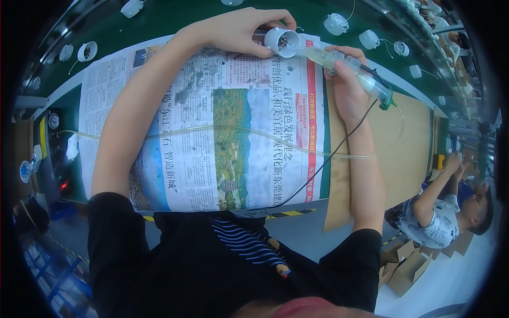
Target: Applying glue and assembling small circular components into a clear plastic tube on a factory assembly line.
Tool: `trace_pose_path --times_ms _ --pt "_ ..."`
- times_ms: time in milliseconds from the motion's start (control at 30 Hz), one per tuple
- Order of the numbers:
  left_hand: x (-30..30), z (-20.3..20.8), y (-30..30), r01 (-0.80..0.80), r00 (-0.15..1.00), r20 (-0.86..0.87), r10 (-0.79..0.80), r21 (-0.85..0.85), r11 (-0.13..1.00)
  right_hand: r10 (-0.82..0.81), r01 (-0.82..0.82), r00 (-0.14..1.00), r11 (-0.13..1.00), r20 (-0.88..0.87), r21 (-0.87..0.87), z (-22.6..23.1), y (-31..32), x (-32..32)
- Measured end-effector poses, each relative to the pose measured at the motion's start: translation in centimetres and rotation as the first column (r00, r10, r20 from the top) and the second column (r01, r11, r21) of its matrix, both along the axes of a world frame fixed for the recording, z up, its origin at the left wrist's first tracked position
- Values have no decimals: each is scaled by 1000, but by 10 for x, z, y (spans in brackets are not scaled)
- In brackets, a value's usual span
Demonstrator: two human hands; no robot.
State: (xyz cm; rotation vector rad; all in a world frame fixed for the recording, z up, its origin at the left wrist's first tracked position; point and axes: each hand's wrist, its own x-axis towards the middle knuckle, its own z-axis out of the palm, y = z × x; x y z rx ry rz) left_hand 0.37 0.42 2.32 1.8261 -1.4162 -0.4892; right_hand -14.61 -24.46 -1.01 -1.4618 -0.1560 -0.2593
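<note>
The dispensing syringe (366, 79) is located above the far right part of the newspaper, with its long axis running obliquely from near right to far left. Its tapered yellowish tip (316, 55) points left and slightly away from the person, toward the mouth of the white cylindrical cup (273, 38); contact between tip and cup cannot be determined. The green end cap (388, 100) faces right and toward the person. The right hand (345, 79) is wrapped around the syringe barrel. The left hand (241, 34) pinches the cup between thumb and fingers, its open mouth turned rightward, with small dark and reddish parts visible inside. Below lie the newspaper (196, 169), crossed by a clear tube (254, 131), and a brown cardboard sheet (403, 143). Similar white cups (336, 24) stand along the green bench (185, 11) beyond.
</note>
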Motion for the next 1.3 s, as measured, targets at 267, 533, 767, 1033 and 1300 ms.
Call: trace_pose_path --times_ms 267,533,767,1033,1300 --pt "-4 10 -1 -22 999 43 21 18 1000 -18 18 1000 999 9 -49 1 2 0" --pt "-4 11 -1 -32 999 29 31 54 998 -27 27 1000 998 12 -53 0 1 1" --pt "-4 10 -2 -20 999 50 20 1 1000 -35 36 999 998 20 -59 -1 0 1" --pt "-4 11 -1 -22 998 59 21 9 1000 -57 58 998 997 10 -52 1 1 1" --pt "-2 -11 -4 -58 994 95 58 -11 998 -73 74 997 996 9 -58 1 2 0"
